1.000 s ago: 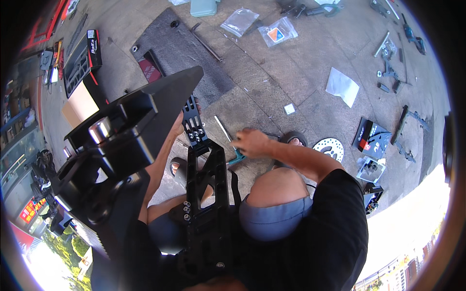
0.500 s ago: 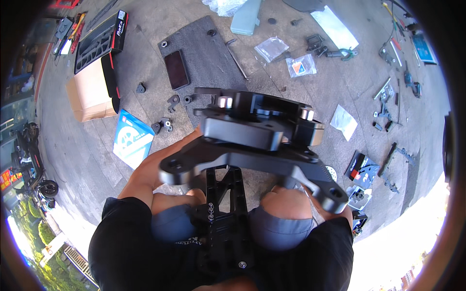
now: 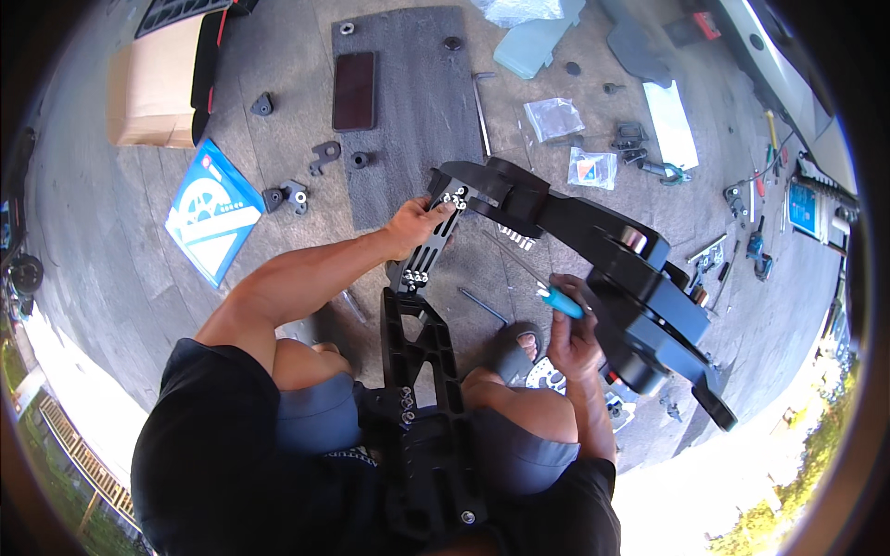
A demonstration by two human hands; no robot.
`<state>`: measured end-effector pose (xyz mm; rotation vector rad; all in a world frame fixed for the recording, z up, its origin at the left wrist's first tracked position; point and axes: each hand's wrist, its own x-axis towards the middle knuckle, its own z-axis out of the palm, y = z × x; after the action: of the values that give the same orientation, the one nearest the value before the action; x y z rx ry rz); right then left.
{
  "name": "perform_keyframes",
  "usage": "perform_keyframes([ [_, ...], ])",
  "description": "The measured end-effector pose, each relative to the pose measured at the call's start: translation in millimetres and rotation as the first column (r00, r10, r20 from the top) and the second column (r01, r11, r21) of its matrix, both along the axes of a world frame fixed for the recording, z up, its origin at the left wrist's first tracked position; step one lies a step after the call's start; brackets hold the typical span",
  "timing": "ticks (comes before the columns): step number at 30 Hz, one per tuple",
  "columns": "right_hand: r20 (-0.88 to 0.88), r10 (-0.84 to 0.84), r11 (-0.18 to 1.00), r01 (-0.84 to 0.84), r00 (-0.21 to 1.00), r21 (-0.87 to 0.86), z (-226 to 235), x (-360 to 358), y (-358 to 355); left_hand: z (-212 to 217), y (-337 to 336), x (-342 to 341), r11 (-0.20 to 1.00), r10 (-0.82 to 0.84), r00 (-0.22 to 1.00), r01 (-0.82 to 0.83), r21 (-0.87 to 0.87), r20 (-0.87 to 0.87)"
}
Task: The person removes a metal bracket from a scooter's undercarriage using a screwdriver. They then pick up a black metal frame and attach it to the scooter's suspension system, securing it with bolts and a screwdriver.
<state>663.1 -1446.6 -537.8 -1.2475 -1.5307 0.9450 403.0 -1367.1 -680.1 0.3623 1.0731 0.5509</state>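
Observation:
My left hand (image 3: 414, 228) is closed around a slotted black metal arm (image 3: 434, 243) with silver bolts at both ends, thumb near the upper bolts. The arm is joined below to a black frame (image 3: 417, 343) running down between my knees, and above to a bulky black jointed assembly (image 3: 593, 232) stretching to the right. Under that assembly my right hand (image 3: 577, 341) is closed on a screwdriver (image 3: 563, 301) with a teal handle. Its thin shaft points up and left, toward the slotted arm; I cannot tell whether the tip touches anything. The assembly partly covers my right fingers.
A dark mat (image 3: 408, 102) holds a phone (image 3: 354, 91) and small round parts. Leftward lie a blue-and-white package (image 3: 215, 211), small black parts (image 3: 287, 196) and an open carton (image 3: 158, 83). Plastic bags (image 3: 554, 119) and tools (image 3: 758, 248) lie to the right. A brake disc (image 3: 545, 374) lies near my foot.
The black assembly has swung from across the middle to the right. Both hands, largely hidden before, now show, and so does the teal screwdriver. My view has shifted too.

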Motion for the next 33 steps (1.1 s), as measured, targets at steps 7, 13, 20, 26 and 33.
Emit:
perform_keyframes([
  [7, 0.264, 0.080, 0.995, -0.093, 0.961, 0.039, -19, -15, 20, -11, -1, 4, 0.999, 0.037, 0.999, -0.037, 0.010, -0.013],
  [13, 0.101, -0.019, 0.990, 0.033, 0.995, -0.138, -31, -15, 17, -11, -1, 4, 0.999, 0.033, 0.999, -0.033, 0.001, -0.006],
  [20, 0.227, 0.094, 0.992, -0.110, 0.969, 0.056, -34, -20, 28, -16, 1, 2, 1.000, -0.018, 1.000, 0.018, 0.018, 0.008],
  [26, 0.548, 0.056, 0.995, -0.092, 0.834, 0.038, 3, -19, 40, -16, 0, 4, 1.000, 0.015, 1.000, -0.015, 0.010, 0.002],
  [33, 0.481, -0.001, 0.989, 0.071, 0.877, -0.128, 16, -36, 22, -12, 1, 4, 1.000, -0.003, 0.999, 0.003, -0.012, -0.040],
])
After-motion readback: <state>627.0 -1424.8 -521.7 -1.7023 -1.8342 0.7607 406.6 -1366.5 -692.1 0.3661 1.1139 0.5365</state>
